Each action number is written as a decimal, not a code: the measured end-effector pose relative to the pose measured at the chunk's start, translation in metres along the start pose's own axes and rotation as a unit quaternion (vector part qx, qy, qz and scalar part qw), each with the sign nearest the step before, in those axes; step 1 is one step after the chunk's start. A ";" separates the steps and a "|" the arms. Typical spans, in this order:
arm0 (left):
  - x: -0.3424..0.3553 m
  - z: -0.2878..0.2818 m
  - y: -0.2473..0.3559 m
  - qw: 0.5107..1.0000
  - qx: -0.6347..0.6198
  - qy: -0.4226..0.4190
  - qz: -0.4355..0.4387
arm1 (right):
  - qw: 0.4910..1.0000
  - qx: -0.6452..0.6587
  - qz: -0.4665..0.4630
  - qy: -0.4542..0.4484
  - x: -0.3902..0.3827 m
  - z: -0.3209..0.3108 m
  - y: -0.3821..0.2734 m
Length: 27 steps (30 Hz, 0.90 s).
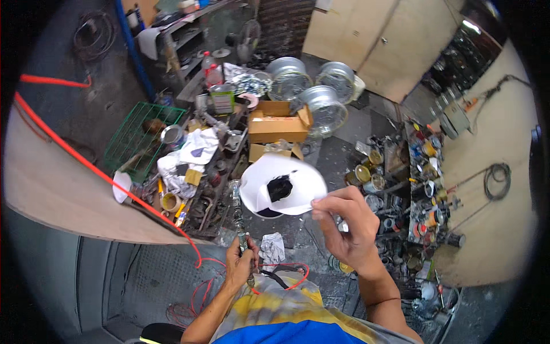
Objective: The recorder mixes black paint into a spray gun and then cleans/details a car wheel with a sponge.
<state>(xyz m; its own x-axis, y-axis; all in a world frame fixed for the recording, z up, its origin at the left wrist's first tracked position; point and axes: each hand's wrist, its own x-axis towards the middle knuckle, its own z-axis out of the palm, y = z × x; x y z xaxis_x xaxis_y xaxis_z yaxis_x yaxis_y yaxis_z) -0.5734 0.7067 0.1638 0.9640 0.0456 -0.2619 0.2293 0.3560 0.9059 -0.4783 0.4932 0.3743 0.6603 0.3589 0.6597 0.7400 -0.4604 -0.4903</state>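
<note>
The left hand is closed around the handle of a slim metal spray tool, whose body points up and away from the person toward a white paper cone. The right hand pinches the cone's edge between thumb and fingertips, holding it in the air just beyond the tool's tip; a black blot sits in the cone's middle. Below the cone, a small pot can just be made out, mostly hidden.

To do this well, it seems wise to keep the cone level and steady so the dark liquid drains through its centre, hold the tool still beneath it, and keep the pinch light enough not to crush the paper.

A little farther out, a cardboard box sits among rags and tools, with a green wire basket to the left. Paint tins crowd the right side. Beyond them lie three shiny wheel rims, and farthest off stand pale cupboard doors.
</note>
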 end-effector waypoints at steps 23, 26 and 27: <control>-0.027 0.255 -0.101 0.938 0.135 -0.282 -0.148 | 0.942 -0.109 0.274 0.163 -0.262 -0.241 0.025; -0.023 0.282 -0.107 0.919 0.124 -0.332 -0.173 | 0.911 -0.102 0.322 0.238 -0.292 -0.263 0.005; -0.022 0.295 -0.107 0.912 0.132 -0.345 -0.179 | 0.898 -0.121 0.334 0.261 -0.304 -0.270 0.000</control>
<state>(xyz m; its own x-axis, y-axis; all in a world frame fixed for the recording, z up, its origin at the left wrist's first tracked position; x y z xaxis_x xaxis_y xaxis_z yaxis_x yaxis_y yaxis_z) -0.5799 0.3927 0.1708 0.6550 -0.6604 -0.3672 0.4830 -0.0078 0.8756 -0.7135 0.1646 0.3277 0.7506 -0.4627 0.4717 0.1100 -0.6164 -0.7797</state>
